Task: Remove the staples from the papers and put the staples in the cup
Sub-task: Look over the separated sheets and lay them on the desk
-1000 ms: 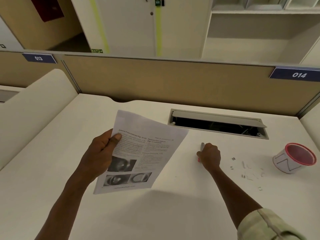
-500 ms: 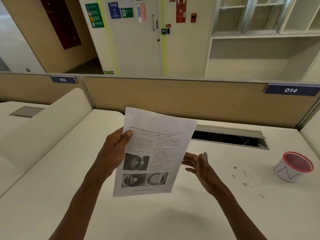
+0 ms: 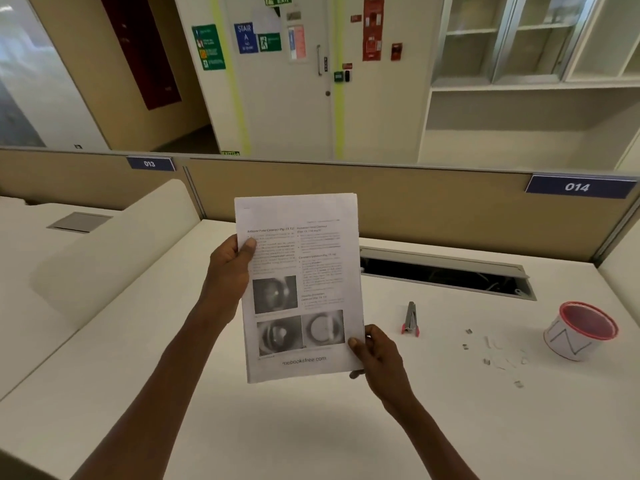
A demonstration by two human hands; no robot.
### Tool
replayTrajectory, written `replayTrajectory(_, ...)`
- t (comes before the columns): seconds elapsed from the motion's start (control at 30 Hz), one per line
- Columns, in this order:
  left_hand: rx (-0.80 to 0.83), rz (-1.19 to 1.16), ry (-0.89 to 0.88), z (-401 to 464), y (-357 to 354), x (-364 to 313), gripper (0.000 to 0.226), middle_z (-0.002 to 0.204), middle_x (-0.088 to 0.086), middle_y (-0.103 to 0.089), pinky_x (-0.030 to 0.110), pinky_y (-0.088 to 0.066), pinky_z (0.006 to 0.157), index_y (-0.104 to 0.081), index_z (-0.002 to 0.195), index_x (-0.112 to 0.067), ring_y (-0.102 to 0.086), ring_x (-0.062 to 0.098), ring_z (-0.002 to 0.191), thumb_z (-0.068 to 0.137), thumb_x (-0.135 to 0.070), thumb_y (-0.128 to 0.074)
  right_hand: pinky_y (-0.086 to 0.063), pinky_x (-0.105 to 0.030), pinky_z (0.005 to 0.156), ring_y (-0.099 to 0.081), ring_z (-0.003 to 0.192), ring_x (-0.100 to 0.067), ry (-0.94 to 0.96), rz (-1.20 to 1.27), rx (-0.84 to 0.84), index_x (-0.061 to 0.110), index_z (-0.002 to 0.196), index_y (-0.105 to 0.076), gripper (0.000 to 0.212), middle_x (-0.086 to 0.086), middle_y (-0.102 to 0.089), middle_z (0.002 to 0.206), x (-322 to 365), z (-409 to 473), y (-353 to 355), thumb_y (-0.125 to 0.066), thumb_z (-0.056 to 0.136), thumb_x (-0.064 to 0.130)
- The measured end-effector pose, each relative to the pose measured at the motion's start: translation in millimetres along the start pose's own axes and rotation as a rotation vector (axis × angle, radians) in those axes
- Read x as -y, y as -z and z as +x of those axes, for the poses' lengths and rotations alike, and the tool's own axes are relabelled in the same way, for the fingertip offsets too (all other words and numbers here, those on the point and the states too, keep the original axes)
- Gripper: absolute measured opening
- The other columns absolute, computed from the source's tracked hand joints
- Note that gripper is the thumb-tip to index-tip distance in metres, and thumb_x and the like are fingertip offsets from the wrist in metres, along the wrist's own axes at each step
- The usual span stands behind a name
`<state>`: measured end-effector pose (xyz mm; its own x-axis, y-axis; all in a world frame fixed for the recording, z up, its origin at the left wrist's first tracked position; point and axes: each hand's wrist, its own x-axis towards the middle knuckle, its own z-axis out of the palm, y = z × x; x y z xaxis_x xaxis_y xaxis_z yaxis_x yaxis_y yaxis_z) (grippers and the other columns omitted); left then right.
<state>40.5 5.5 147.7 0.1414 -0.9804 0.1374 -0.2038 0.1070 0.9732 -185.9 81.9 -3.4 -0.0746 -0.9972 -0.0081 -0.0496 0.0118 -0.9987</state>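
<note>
I hold a printed set of papers [image 3: 301, 271] upright above the white desk [image 3: 242, 427]. My left hand [image 3: 230, 268] grips its left edge, thumb on the front. My right hand [image 3: 375, 351] pinches the bottom right corner. A small grey staple remover with red tips [image 3: 410, 318] lies on the desk to the right of the papers, apart from both hands. Several loose staples [image 3: 491, 355] are scattered further right. A white paper cup with a red rim [image 3: 580, 330] stands at the far right. No staple is discernible in the papers.
An open cable tray slot [image 3: 446, 273] runs along the back of the desk. A tan partition [image 3: 415, 206] with a 014 label [image 3: 578, 187] closes the far side. A rounded white divider [image 3: 104, 251] stands to the left.
My right hand let go of the staple remover, left it on the desk and took the papers' bottom right corner. The papers rose to upright and the view tilted up.
</note>
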Motion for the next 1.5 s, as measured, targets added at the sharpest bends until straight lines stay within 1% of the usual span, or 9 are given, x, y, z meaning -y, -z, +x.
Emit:
replayTrajectory(0.2,0.069,0.075,0.222,9,14,58,0.039,0.116,0.002,-0.067,0.042,-0.056,0.084,-0.054,0.129,-0.019,-0.068,0.022,0.099,0.092,-0.029,-0.061,-0.047,-0.021,0.043,-0.056,0.047,-0.010,-0.042,-0.019,-0.186,0.005,0.094,-0.057,0.006,-0.008,-0.071,0.091,13,25,-24,-0.054,0.096,0.010)
replayTrajectory(0.3,0.079,0.105,0.284,6,20,92,0.021,0.102,0.002,-0.074,0.048,-0.055,0.087,-0.067,0.110,-0.024,-0.070,0.022,0.094,0.090,-0.017,-0.063,-0.049,-0.022,0.043,-0.058,0.049,-0.009,-0.102,-0.021,-0.224,0.005,0.096,-0.056,0.005,-0.006,-0.069,0.097,16,43,-37,-0.053,0.096,0.009)
replayTrajectory(0.77,0.007,0.134,0.138,62,-4,97,0.016,0.082,-0.003,-0.074,0.038,-0.056,0.068,-0.069,0.089,-0.018,-0.071,0.022,0.077,0.094,-0.029,-0.058,-0.050,-0.026,0.044,-0.057,0.053,-0.008,-0.127,-0.144,-0.247,0.005,0.092,-0.055,0.006,-0.004,-0.070,0.093,-7,64,-41,-0.053,0.095,0.008)
replayTrajectory(0.87,-0.013,0.148,0.055,64,-15,92,0.020,0.082,-0.002,-0.073,0.028,-0.054,0.060,-0.069,0.089,-0.017,-0.070,0.021,0.073,0.095,-0.030,-0.055,-0.057,-0.034,0.063,-0.065,0.078,-0.013,-0.138,-0.225,-0.263,0.017,0.099,-0.056,0.006,-0.002,-0.071,0.102,-10,64,-40,-0.059,0.094,0.016)
replayTrajectory(1.0,-0.030,0.175,-0.083,47,-28,92,0.020,0.080,-0.006,-0.073,0.013,-0.049,0.054,-0.072,0.095,-0.017,-0.067,0.012,0.067,0.096,-0.027,-0.054,-0.043,-0.036,0.102,-0.049,0.124,-0.019,-0.116,-0.496,-0.348,0.017,0.140,-0.039,0.064,-0.002,-0.050,0.141,17,76,-44,-0.066,0.086,0.040)
replayTrajectory(1.1,-0.081,0.183,-0.169,28,-37,86,0.023,0.084,-0.003,-0.075,0.006,-0.049,0.055,-0.073,0.096,-0.014,-0.065,0.006,0.062,0.094,-0.027,-0.054,-0.036,-0.040,0.111,-0.041,0.135,-0.018,0.011,-0.503,-0.345,0.024,0.142,-0.038,0.068,0.003,-0.043,0.148,69,85,-60,-0.061,0.085,0.052)
replayTrajectory(1.27,-0.184,0.123,-0.296,-6,-54,70,0.040,0.096,-0.003,-0.074,0.009,-0.053,0.069,-0.071,0.111,-0.008,-0.072,0.012,0.075,0.086,-0.034,-0.054,-0.052,-0.035,0.096,-0.057,0.116,-0.009,0.172,-0.339,-0.358,0.025,0.135,-0.050,0.075,0.013,-0.059,0.130,153,91,-96,-0.064,0.074,0.066)
replayTrajectory(1.43,-0.143,0.158,-0.499,-23,-66,53,0.037,0.121,0.000,-0.068,0.020,-0.053,0.090,-0.065,0.123,-0.008,-0.065,0.009,0.109,0.090,-0.025,-0.061,-0.056,-0.022,0.064,-0.065,0.075,-0.005,0.337,-0.364,-0.572,0.021,0.090,-0.065,0.009,0.012,-0.070,0.089,177,95,-104,-0.062,0.092,0.029)
replayTrajectory(1.5,-0.067,0.169,-0.558,-27,-68,50,0.045,0.131,0.001,-0.062,0.021,-0.051,0.093,-0.062,0.127,-0.011,-0.061,0.010,0.117,0.094,-0.041,-0.052,-0.056,-0.019,0.061,-0.064,0.075,-0.009,0.356,-0.362,-0.597,0.015,0.084,-0.062,0.016,0.005,-0.071,0.094,173,96,-96,-0.056,0.096,0.024)
